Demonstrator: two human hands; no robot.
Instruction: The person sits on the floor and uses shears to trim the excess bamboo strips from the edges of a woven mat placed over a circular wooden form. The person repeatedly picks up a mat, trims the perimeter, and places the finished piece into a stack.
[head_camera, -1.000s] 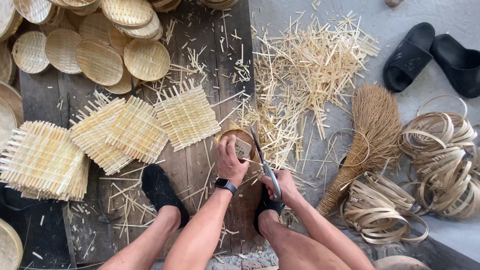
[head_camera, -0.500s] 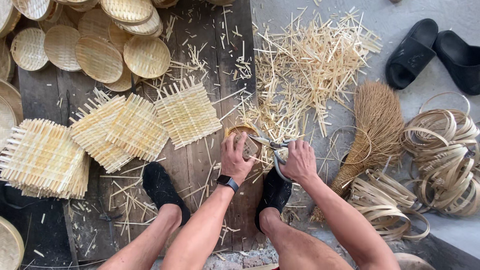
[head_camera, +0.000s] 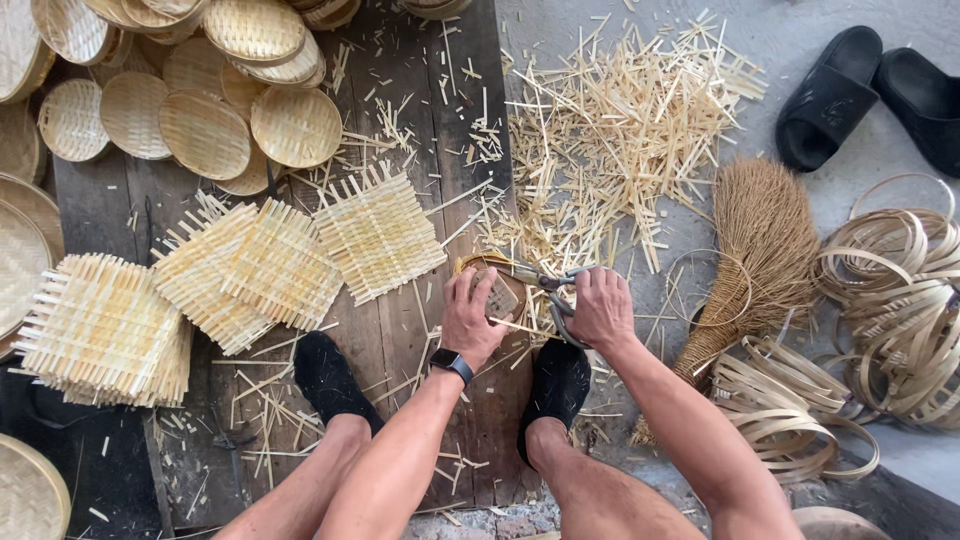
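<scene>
My left hand (head_camera: 472, 318) presses down on a small round woven bamboo piece (head_camera: 492, 272) on the wooden boards, covering most of it. My right hand (head_camera: 601, 306) grips the handles of a pair of metal scissors (head_camera: 548, 283), whose blades point left at the rim of the round piece. A black watch sits on my left wrist. My two feet in black socks rest on the boards below the hands.
Square woven bamboo mats (head_camera: 378, 232) lie left of the hands, with a stack (head_camera: 98, 328) further left. Round woven trays (head_camera: 205, 132) pile at top left. Cut bamboo slivers (head_camera: 610, 120) litter the floor. A straw broom (head_camera: 755, 250), coiled bamboo strips (head_camera: 905, 300) and black sandals (head_camera: 830, 95) lie right.
My right hand has swung the scissors from upright beside the piece to lying across its rim, and moved up level with my left hand. The left hand stays on the round piece.
</scene>
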